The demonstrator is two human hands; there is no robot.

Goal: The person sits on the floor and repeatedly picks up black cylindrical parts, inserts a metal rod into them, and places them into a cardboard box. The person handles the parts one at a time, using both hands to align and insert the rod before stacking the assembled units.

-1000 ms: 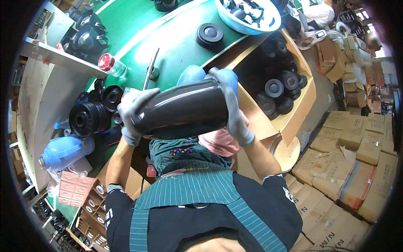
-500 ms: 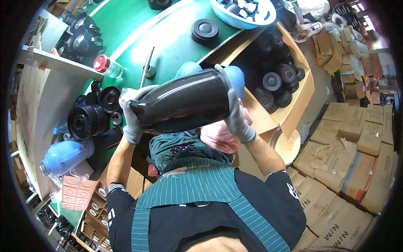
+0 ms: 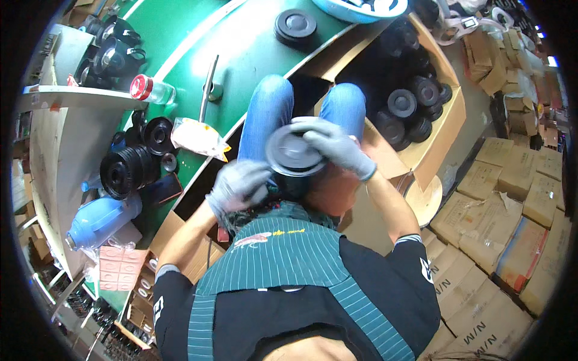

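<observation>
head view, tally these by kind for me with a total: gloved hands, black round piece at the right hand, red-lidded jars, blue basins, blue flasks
Gloved hands: 2 (left hand, right hand)
Black round piece at the right hand: 1
Red-lidded jar: 1
Blue basin: 1
Blue flask: 1
Total: 6

Black piece (image 3: 289, 151) (partly behind right hand (image 3: 338, 144)).

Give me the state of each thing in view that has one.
Right hand: gloved, gripping black round piece
Black round piece: round end facing camera
Left hand: gloved, beside it, contact unclear
Jar: red lid on
Carton: open, holding black discs
Blue basin: partly out of frame
Discs on green table: stacked
</observation>
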